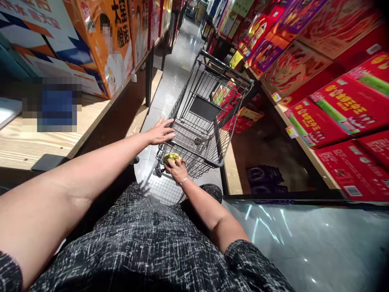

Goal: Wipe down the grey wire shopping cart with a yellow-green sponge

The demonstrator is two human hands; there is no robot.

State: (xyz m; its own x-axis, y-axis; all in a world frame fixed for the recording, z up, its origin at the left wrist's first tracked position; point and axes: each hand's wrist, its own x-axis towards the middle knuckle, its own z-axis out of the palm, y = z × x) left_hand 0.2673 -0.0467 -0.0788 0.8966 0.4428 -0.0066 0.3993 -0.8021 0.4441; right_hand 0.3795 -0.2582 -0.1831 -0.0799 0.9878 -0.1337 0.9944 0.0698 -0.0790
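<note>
A grey wire shopping cart (209,87) lies tipped on its side on the shiny aisle floor in front of me. My left hand (161,132) rests open with spread fingers on the cart's near wire edge. My right hand (176,168) is closed on a yellow-green cloth (170,157) and presses it against the cart's lower frame near a wheel. A bracelet shows on my right wrist. Coloured boxes (226,95) sit inside the cart.
Wooden shelves (91,117) with orange and white boxes run along the left. Red gift boxes (340,105) fill the slanted shelves on the right. A glass-like surface (304,239) is at lower right. The aisle (182,52) continues ahead.
</note>
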